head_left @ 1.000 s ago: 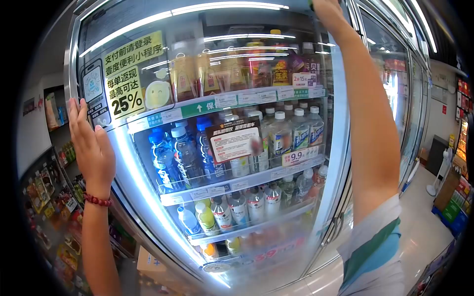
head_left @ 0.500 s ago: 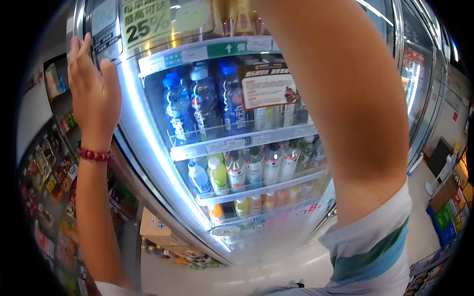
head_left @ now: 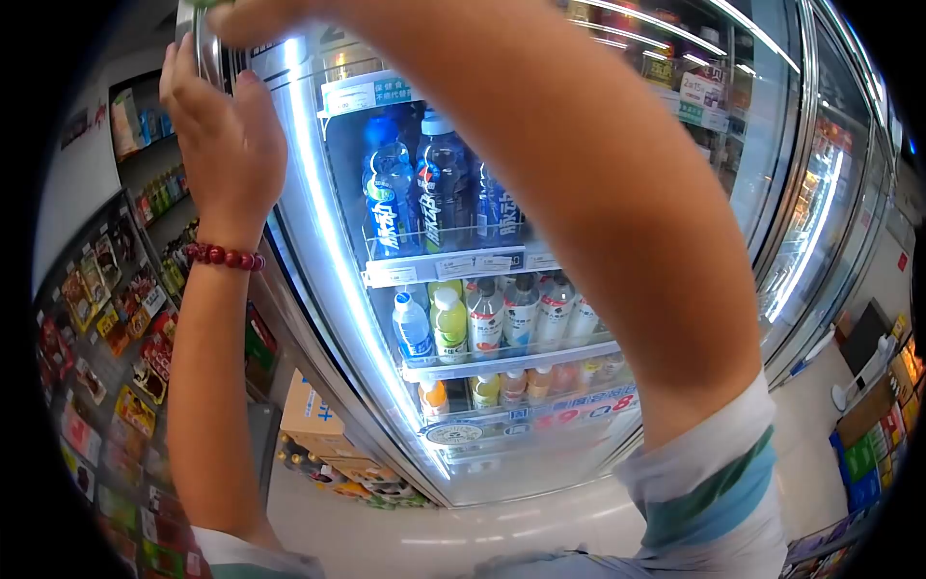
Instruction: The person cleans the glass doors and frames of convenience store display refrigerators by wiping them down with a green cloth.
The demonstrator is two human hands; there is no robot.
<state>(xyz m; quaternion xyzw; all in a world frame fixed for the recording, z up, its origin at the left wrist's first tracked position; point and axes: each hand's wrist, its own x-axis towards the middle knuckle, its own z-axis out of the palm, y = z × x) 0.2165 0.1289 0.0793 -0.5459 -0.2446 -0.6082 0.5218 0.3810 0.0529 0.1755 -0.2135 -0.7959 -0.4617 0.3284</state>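
Observation:
My left hand (head_left: 227, 140) rests against the metal frame (head_left: 289, 256) at the left edge of the drinks cooler, fingers stretched upward and thumb apart. A red bead bracelet (head_left: 224, 257) circles that wrist. Across the front of the glass reaches my right arm, and my right hand (head_left: 260, 21) is at the top left corner of the cooler, partly cut off by the view. A scrap of something green (head_left: 201, 3) shows at its closed fingers; what it is cannot be made out. Behind the glass stand blue bottles (head_left: 442, 188) and a lower row of white-labelled bottles (head_left: 521, 314).
Hanging snack packets (head_left: 135, 410) line a rack on the left. A cardboard box (head_left: 313, 420) and bottles sit on the floor beside the cooler. More glass cooler doors (head_left: 825, 207) continue on the right. Boxed goods (head_left: 868, 454) stand at far right.
My right hand has come into view at the top left, its arm swinging leftward across the glass. My left hand stays on the frame while the view shifts slightly.

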